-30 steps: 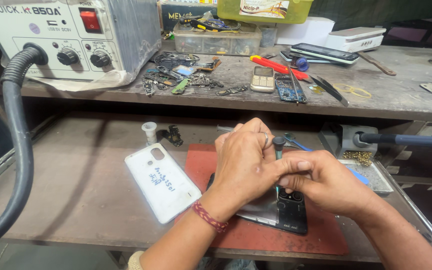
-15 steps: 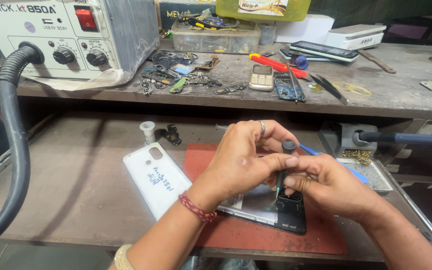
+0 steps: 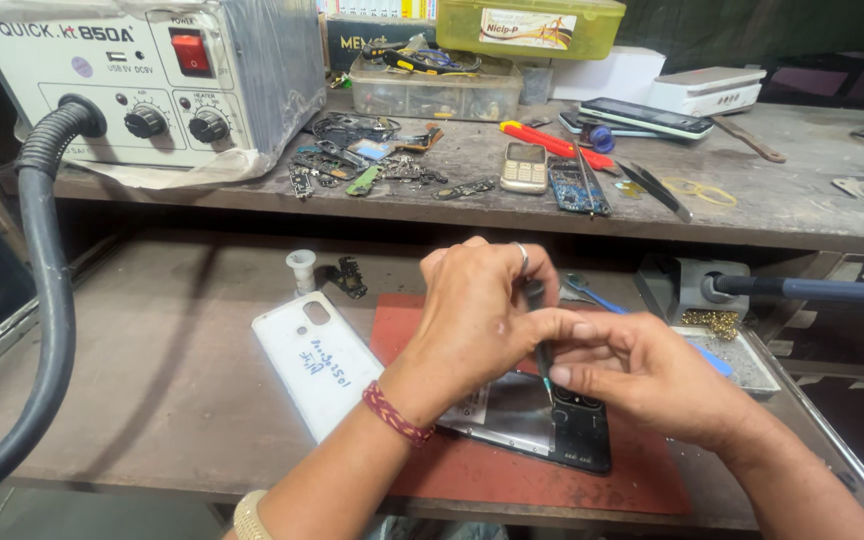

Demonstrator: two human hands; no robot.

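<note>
Both hands meet over an opened black phone (image 3: pixel 552 425) that lies on a red mat (image 3: pixel 552 480) at the near edge of the desk (image 3: pixel 152 370). The left hand (image 3: pixel 477 320) has its grip closed around the dark handle of a small screwdriver (image 3: pixel 540 335), holding it nearly upright with the tip down on the phone's upper part. The right hand (image 3: pixel 652 375) comes in from the right; its thumb and forefinger pinch the screwdriver's thin shaft just above the tip, so this grip is closed on the tool too, while the rest of the hand rests over the phone's right side. Just left of the mat, touching its edge, lies a white phone back cover (image 3: pixel 317 365), inner face up, with handwriting on it. A small white cap (image 3: pixel 301 268) and a small black part (image 3: pixel 351 277) stand beyond it, farther back on the desk. On the raised shelf (image 3: pixel 802 210) behind sit a hot-air rework station (image 3: pixel 142 80) at far left, its black ribbed hose (image 3: pixel 47 290) curving down the left side, a small keypad phone (image 3: pixel 524 166), a blue circuit board (image 3: pixel 577 188), a red-handled tool (image 3: pixel 552 142) and a pair of tweezers (image 3: pixel 657 190).
</note>
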